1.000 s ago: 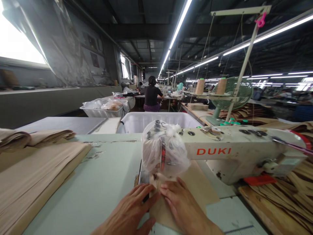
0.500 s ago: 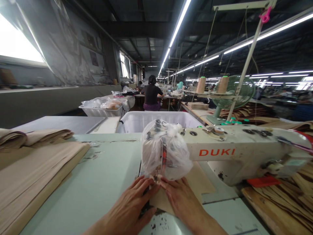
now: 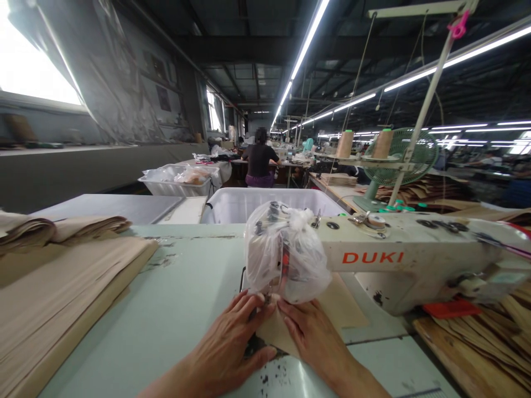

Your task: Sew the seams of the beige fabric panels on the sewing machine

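Note:
A beige piece of cloth (image 3: 346, 304) lies on the bed of the sewing machine (image 3: 373, 257), partly under its head. A clear plastic bag (image 3: 290, 260) wraps that head and hides much of the needle area. My left hand (image 3: 232, 337) rests at the left side of the cloth, just in front of the needle, its fingers stretched and its thumb spread apart. On the cloth's right side lies my right hand (image 3: 313, 337), flat, with fingertips close to the presser foot. Both hands touch the cloth from above.
Stacked beige cloth (image 3: 83, 276) covers the table's left side; more cut pieces (image 3: 477, 348) lie at the right. Behind the machine stands a white bin (image 3: 274, 196). Thread cones (image 3: 344, 145) and a green fan (image 3: 402, 157) are at the back right. A person (image 3: 260, 160) sits farther off.
The whole view has shifted slightly. My left thumb sits a little farther right, and my right fingers are slightly more bent. Both hands stay on the cloth.

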The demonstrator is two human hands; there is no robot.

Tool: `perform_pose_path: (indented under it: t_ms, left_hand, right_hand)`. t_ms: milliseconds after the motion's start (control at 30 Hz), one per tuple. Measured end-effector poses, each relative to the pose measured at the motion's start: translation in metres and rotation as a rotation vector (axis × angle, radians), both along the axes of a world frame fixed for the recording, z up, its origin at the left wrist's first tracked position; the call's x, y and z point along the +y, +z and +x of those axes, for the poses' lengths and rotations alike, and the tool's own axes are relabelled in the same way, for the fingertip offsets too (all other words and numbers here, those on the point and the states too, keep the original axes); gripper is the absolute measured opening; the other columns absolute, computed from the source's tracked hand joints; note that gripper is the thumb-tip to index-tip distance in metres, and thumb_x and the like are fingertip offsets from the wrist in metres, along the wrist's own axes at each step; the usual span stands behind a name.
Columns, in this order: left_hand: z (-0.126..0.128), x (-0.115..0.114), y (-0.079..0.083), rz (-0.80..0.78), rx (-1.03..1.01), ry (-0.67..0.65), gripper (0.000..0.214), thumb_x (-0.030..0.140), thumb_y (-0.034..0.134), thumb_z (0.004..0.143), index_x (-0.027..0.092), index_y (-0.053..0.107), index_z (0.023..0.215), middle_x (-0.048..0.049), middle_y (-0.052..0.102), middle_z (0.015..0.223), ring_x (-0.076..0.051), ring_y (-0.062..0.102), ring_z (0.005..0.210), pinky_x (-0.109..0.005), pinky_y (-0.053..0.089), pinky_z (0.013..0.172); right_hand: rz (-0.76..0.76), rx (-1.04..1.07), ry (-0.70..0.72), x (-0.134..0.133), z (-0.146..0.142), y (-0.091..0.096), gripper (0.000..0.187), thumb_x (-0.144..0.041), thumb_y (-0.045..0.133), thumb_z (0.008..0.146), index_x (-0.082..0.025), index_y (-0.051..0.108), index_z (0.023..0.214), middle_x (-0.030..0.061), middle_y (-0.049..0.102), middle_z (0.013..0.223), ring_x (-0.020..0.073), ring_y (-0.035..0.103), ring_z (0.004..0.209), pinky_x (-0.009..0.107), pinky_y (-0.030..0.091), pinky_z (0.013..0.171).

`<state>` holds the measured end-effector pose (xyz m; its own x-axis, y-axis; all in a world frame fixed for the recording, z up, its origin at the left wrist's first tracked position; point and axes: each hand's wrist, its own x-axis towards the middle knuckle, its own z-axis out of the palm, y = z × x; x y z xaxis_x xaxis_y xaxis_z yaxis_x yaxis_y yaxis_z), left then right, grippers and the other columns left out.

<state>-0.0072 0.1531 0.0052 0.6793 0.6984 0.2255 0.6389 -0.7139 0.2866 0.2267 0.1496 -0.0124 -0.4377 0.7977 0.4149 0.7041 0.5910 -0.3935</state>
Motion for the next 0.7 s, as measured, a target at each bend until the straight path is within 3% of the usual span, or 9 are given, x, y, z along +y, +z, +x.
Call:
perform_pose_path:
  t_ms: [233, 500, 600, 700]
  left_hand:
    - [0.002, -0.002, 0.006, -0.011, -0.015, -0.016, 0.063, 0.055, 0.053, 0.097, 0.027, 0.038, 0.152, -0.009, 0.05, 0.132, -0.028, 0.048, 0.126, -0.053, 0.032, 0.119]
    - [0.006, -0.003, 0.006, -0.001, -0.03, -0.028, 0.06, 0.046, 0.06, 0.094, 0.023, 0.044, 0.148, -0.0113, 0.05, 0.129, -0.03, 0.047, 0.123, -0.049, 0.041, 0.111]
    - [0.006, -0.002, 0.006, -0.001, -0.033, -0.027, 0.061, 0.046, 0.061, 0.094, 0.025, 0.043, 0.149, -0.0109, 0.049, 0.13, -0.031, 0.047, 0.123, -0.05, 0.04, 0.112]
    - [0.005, 0.001, 0.007, 0.004, -0.028, -0.043, 0.061, 0.047, 0.062, 0.093, 0.027, 0.044, 0.149, -0.01, 0.051, 0.13, -0.031, 0.048, 0.123, -0.05, 0.04, 0.112]
  right_hand:
    - [0.012, -0.04, -0.011, 0.002, 0.001, -0.004, 0.043, -0.013, 0.049, 0.098, -0.029, 0.058, 0.136, 0.0017, 0.064, 0.132, 0.022, 0.059, 0.12, 0.045, 0.042, 0.109]
    - [-0.007, -0.143, 0.003, 0.0, 0.003, -0.01, 0.039, -0.016, 0.045, 0.101, -0.019, 0.057, 0.138, 0.0086, 0.063, 0.132, 0.025, 0.058, 0.121, 0.048, 0.038, 0.112]
    - [-0.02, -0.14, 0.035, 0.009, 0.006, 0.006, 0.038, -0.018, 0.047, 0.1, -0.021, 0.059, 0.136, 0.0073, 0.064, 0.131, 0.0249, 0.06, 0.119, 0.044, 0.042, 0.109]
    - [-0.001, -0.117, 0.072, 0.036, 0.004, 0.034, 0.046, -0.021, 0.052, 0.098, -0.025, 0.051, 0.143, 0.0057, 0.051, 0.147, 0.0256, 0.046, 0.136, 0.042, 0.035, 0.116]
